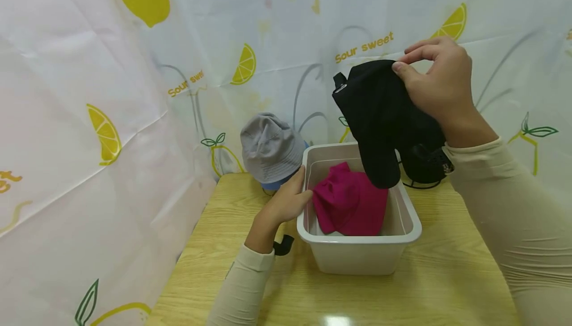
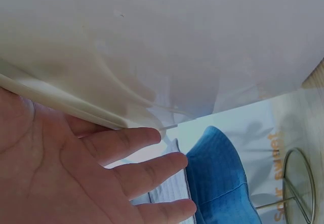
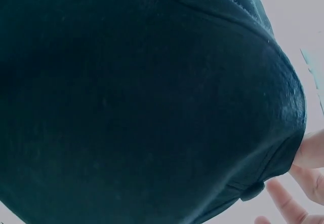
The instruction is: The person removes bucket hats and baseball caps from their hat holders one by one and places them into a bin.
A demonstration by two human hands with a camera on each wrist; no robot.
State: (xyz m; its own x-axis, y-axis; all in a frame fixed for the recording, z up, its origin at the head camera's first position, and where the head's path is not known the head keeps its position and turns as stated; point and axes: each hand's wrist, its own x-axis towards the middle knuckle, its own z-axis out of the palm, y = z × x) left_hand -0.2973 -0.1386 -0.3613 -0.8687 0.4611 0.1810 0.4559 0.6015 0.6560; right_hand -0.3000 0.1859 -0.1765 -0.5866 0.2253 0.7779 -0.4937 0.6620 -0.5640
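Note:
My right hand pinches a black cap by its edge and holds it up over a white plastic bin. The cap's brim hangs down in front of the bin's opening, and in the right wrist view its dark cloth fills most of the picture. A magenta cap lies inside the bin. My left hand holds the bin's left rim, thumb over the edge. In the left wrist view, several fingers stretch out below the rim.
A grey bucket hat sits behind the bin on the left, with a blue hat beside it. A black item on a wire stand is partly hidden at the back right. Wood-grain table; lemon-print cloth hangs behind.

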